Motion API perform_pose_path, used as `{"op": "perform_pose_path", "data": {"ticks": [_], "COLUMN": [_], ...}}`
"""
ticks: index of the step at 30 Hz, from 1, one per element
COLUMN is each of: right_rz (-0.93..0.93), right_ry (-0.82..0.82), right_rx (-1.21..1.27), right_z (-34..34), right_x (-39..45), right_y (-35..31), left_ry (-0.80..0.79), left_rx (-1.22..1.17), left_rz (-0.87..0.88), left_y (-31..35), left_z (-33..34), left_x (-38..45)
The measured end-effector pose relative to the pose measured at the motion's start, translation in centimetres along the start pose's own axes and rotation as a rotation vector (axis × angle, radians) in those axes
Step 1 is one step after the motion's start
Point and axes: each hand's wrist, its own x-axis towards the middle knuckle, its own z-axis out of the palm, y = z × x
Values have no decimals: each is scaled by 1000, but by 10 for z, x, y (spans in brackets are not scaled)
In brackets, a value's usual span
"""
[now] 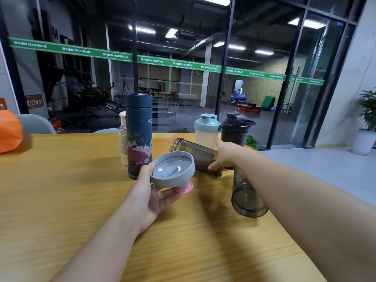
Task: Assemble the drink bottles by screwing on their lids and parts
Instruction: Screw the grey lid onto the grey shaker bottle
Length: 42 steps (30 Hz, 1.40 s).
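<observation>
Two hands over a yellow wood-grain table [61, 190] here. Left hand [151, 195] has its fingers curled under a grey lid [173, 171], held threads-up with a pink cap [186, 188] poking out underneath. Right hand [221, 157] is reaching forward and gripping a smoky bottle [193, 153] lying on its side, open mouth pointing away from that hand toward the left.

Just beside the right forearm, another smoky bottle body [247, 196] lies on the table. Beyond the right hand stand a teal-lidded shaker [206, 129] and a black shaker [236, 129], both capped. Just past the left hand is a tall navy flask [139, 135] with a clear bottle [123, 137] tucked behind it.

Room-wise: glass wall [264, 58] with a green "MAXIMUM" stripe [179, 65], a dim gym behind it, a potted plant [366, 119] far right, an orange thing [9, 131] far left.
</observation>
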Motion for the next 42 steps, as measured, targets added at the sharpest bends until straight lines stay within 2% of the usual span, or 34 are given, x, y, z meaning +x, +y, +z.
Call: {"op": "perform_pose_path", "data": {"ticks": [4, 13, 18, 23, 31, 35, 38, 42], "right_rz": [-10, -32, -79, -126, -188, -225, -266, -299], "right_ry": [-32, -64, -26, 55, 153, 274, 304, 342], "right_rx": [-26, -173, -138, -129, 375, 689, 935, 1047], "right_z": [2, 4, 4, -11, -42, -44, -41, -33], "right_x": [8, 9, 8, 4, -30, -52, -69, -74], "right_y": [-3, -8, -9, -5, 21, 34, 36, 29], "left_ry": [-26, 44, 81, 62, 94, 41, -8, 0], "left_rx": [9, -141, -204, -166, -199, -272, -320, -360], "left_rz": [-7, -30, -35, -36, 24, 65, 93, 132], "left_y": [0, 0, -1, 0, 3, 4, 6, 9], "left_z": [-2, -4, -4, -3, -6, -3, -5, -5], "left_x": [5, 14, 15, 15, 10, 5, 3, 1]}}
